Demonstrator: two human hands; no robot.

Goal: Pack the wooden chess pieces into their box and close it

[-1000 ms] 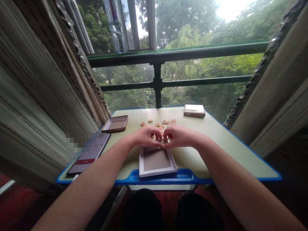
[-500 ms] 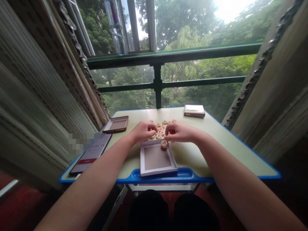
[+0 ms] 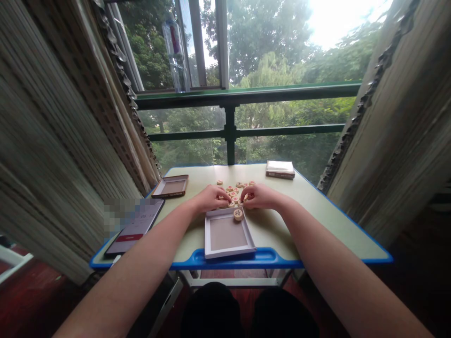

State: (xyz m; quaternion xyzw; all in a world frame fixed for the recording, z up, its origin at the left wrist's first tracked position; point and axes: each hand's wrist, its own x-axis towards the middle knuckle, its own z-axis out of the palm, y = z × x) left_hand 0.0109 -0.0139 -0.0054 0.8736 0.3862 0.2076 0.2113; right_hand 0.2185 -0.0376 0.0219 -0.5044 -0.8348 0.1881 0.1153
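Several round wooden game pieces [image 3: 235, 188] with red marks lie scattered in the middle of the small table [image 3: 317, 206]. My left hand [image 3: 210, 197] and my right hand [image 3: 260, 196] rest side by side at the near edge of that pile, fingers curled down and pinched on pieces. Just in front of the hands lies a shallow white-rimmed box tray [image 3: 227, 234]. One wooden piece [image 3: 238, 214] sits in the tray's far right corner.
A brown box lid [image 3: 171, 186] lies at the table's far left. A closed flat box [image 3: 280, 169] sits at the far right. A phone [image 3: 136, 224] lies at the near left. Window railing and blinds close in behind and beside the table.
Both hands moved from the tray's far edge back to the pile, leaving one piece in the tray. The camera tilted up a little.
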